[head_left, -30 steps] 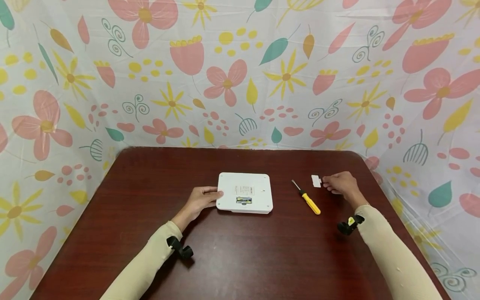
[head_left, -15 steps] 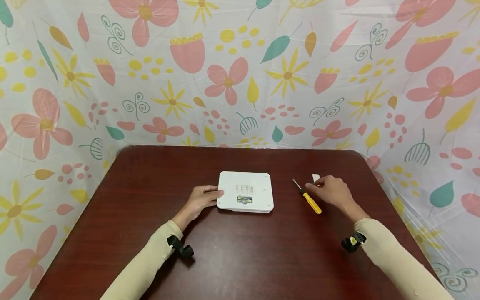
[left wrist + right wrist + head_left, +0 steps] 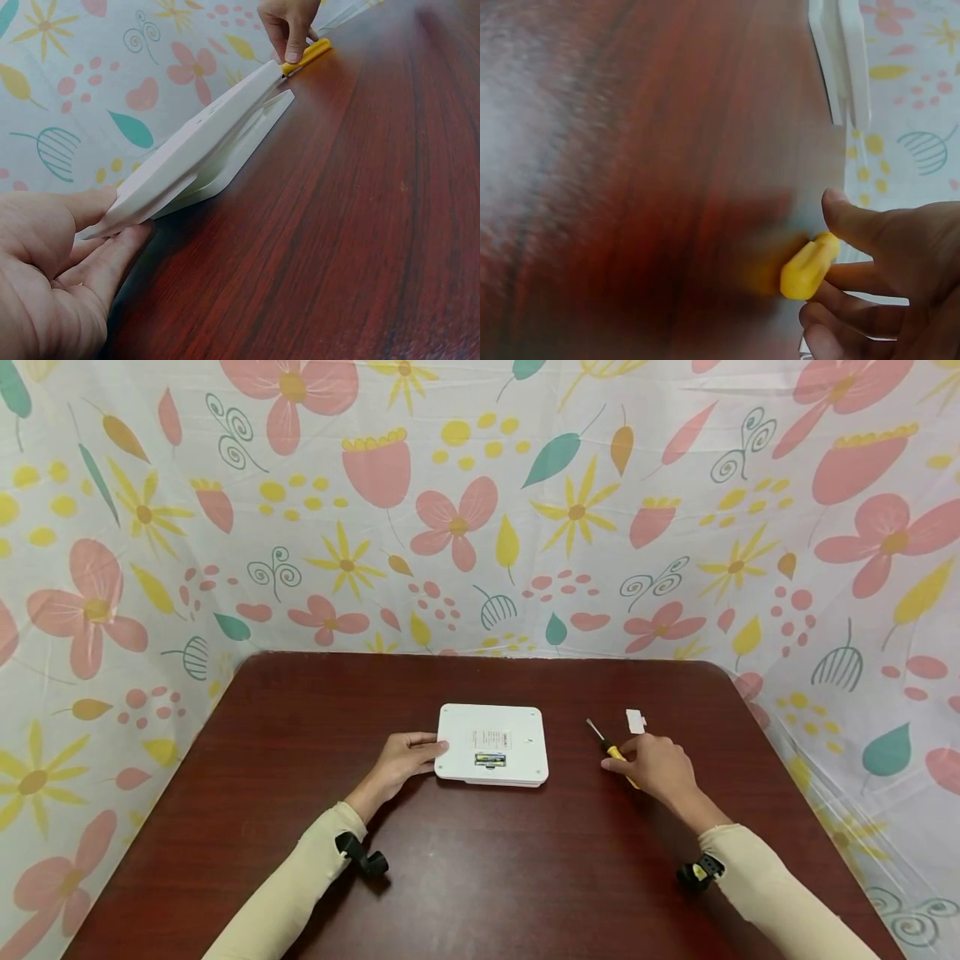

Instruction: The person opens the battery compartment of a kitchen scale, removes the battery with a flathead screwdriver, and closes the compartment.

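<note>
A white flat scale (image 3: 491,735) lies underside up on the dark red table (image 3: 480,868), its open battery bay (image 3: 489,760) showing batteries. My left hand (image 3: 431,752) grips its left edge; in the left wrist view the thumb lies on top and the fingers (image 3: 112,255) lie beneath the scale (image 3: 202,142). A yellow-handled screwdriver (image 3: 602,739) lies right of the scale. My right hand (image 3: 626,764) pinches its yellow handle (image 3: 808,268) between thumb and fingers. A small white cover (image 3: 635,721) lies just behind that hand.
A flowered plastic sheet (image 3: 480,510) walls in the table at the back and both sides. Black wrist mounts sit on both sleeves (image 3: 360,857).
My right hand left the small white cover, drew back toward me and took hold of the screwdriver's handle. The left hand and the scale stayed where they were.
</note>
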Demonstrator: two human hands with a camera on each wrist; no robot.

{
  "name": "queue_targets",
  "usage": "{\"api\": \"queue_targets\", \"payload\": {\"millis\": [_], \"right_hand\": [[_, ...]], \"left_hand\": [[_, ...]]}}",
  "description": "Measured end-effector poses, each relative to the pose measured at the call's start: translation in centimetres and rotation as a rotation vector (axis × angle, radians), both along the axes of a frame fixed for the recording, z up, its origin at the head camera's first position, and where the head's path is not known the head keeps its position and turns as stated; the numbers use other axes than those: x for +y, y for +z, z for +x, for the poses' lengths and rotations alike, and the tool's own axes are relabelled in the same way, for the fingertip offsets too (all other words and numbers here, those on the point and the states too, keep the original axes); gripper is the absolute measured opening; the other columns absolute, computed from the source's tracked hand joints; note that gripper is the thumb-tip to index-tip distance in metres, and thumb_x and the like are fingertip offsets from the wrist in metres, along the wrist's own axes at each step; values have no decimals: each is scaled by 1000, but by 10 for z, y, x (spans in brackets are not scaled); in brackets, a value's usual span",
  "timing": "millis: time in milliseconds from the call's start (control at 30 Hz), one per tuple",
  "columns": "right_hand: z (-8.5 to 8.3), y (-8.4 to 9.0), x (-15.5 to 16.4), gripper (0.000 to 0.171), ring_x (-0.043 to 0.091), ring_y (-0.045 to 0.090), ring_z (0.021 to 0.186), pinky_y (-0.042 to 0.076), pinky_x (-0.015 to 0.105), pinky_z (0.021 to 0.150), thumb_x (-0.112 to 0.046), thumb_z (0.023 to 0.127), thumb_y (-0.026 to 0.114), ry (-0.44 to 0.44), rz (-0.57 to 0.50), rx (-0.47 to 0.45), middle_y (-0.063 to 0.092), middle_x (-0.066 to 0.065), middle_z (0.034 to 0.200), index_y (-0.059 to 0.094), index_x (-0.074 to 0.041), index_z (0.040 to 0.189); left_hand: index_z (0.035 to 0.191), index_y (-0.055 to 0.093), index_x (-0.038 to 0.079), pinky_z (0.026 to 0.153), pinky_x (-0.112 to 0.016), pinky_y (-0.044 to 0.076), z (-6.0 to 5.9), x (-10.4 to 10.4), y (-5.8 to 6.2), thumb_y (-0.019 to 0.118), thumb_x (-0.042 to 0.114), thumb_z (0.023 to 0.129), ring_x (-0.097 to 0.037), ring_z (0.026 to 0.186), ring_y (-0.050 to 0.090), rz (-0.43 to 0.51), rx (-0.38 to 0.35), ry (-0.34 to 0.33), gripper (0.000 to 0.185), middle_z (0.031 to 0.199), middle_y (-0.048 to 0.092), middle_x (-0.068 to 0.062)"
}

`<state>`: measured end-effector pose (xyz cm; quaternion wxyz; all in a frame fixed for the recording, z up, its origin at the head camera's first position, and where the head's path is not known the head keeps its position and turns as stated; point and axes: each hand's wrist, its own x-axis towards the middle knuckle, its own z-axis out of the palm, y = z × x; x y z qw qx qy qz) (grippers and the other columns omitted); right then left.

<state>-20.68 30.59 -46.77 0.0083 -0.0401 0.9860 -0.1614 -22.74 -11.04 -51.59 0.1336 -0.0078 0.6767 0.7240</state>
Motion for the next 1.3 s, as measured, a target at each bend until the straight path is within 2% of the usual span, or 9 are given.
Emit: {"api": "queue_targets", "payload": {"millis": [133, 367, 533, 633, 767, 867, 1067, 1300], "right_hand": [[3, -5, 1, 42, 21, 53, 59, 42, 34, 48, -43, 86, 82, 2, 9, 14, 71, 4, 77, 80, -5, 104], [4, -10, 2, 33, 21, 58, 60, 47, 37, 47, -35, 88, 82, -2, 3, 49, 74, 10, 86, 80, -5, 101], [3, -6, 2, 24, 26, 64, 67, 53, 47, 55, -30, 88, 81, 13, -54, 104, 76, 10, 89, 81, -6, 95], [2, 2, 1, 22, 24, 64, 71, 53, 45, 58, -29, 90, 80, 41, -86, 127, 76, 8, 88, 81, -7, 94], [1, 16, -4, 23, 20, 55, 67, 44, 34, 55, -28, 95, 76, 92, -142, 115, 71, 6, 85, 76, -5, 99], [1, 28, -11, 24, 18, 48, 65, 38, 30, 56, -29, 99, 71, 138, -172, 105, 65, 4, 84, 71, -5, 105], [2, 48, -28, 15, 14, 51, 64, 43, 27, 56, -24, 102, 66, 278, -179, 79, 66, 1, 84, 64, -9, 107], [-3, 66, -45, 17, 10, 61, 70, 52, 24, 59, -20, 99, 70, 444, -168, -11, 70, -5, 86, 72, -8, 111]], "left_hand": [[124, 65, -14, 87, -37, 64, 0, 0, -1, 73, 5, 94, -18, 93, 72, -2, -3, -3, 36, 110, 72, -20], [124, 65, -14, 86, -37, 64, -1, 0, -2, 74, 4, 94, -19, 93, 72, 6, -16, 1, 36, 110, 72, -20], [125, 64, -14, 87, -38, 64, 0, 0, -2, 74, 5, 94, -19, 94, 72, 3, -16, -2, 37, 111, 72, -21], [125, 64, -13, 87, -38, 64, 0, 0, -2, 74, 5, 94, -19, 94, 72, 8, -20, 1, 37, 112, 72, -22], [126, 64, -13, 87, -37, 64, 0, 0, -2, 74, 5, 94, -19, 93, 72, 15, -28, 5, 38, 112, 72, -22], [126, 64, -13, 87, -37, 64, -1, 0, -2, 74, 4, 94, -19, 93, 72, 17, -32, 5, 38, 112, 72, -22], [127, 63, -14, 86, -36, 64, -2, 0, -1, 73, 4, 94, -18, 92, 72, 27, -34, 5, 39, 113, 72, -23], [126, 63, -15, 85, -35, 64, -3, 0, -2, 74, 3, 94, -18, 91, 72, 32, -37, 13, 39, 111, 72, -22]]}}
